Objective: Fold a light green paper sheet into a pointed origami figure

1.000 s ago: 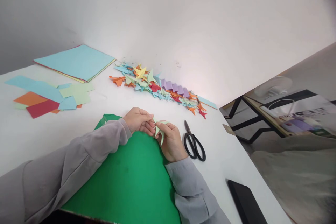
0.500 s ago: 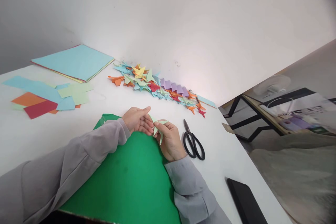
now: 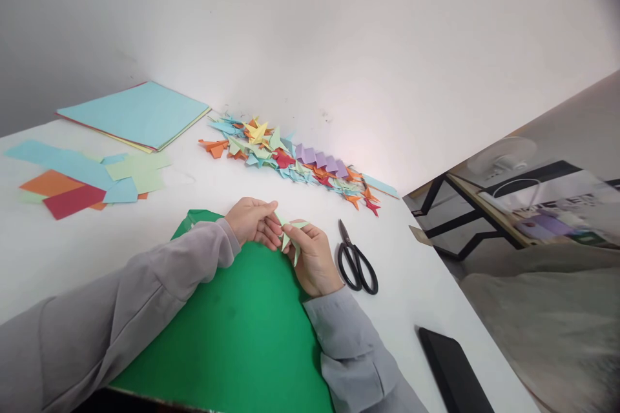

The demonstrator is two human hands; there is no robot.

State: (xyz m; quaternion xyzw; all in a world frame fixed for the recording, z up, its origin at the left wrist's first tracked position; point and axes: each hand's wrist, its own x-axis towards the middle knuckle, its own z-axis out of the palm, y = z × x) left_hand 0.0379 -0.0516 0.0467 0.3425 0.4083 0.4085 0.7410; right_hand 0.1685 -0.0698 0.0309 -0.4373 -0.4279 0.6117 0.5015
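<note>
Over the green board, a small light green origami crane (image 3: 285,240) is held between both hands, its pointed ends sticking out. My right hand (image 3: 316,258) pinches it between thumb and fingers. At its upper left tip is my left hand (image 3: 254,221), thumb brought in toward the curled fingers and closed around that end; the exact contact is partly hidden. Beneath the forearms lies the green board (image 3: 232,329). Black-handled scissors (image 3: 356,263) rest just right of my right hand, blades pointing away.
Behind the hands is a heap of colourful folded paper cranes (image 3: 283,158). Loose paper pieces (image 3: 77,200) lie at left, below a stack of larger sheets (image 3: 138,113). A black phone-like object (image 3: 453,368) is near the right table edge. A wall stands behind the table.
My left thumb has come down slightly toward its fingers at the crane's tip. My right hand keeps its pinch, and everything else is nearly still.
</note>
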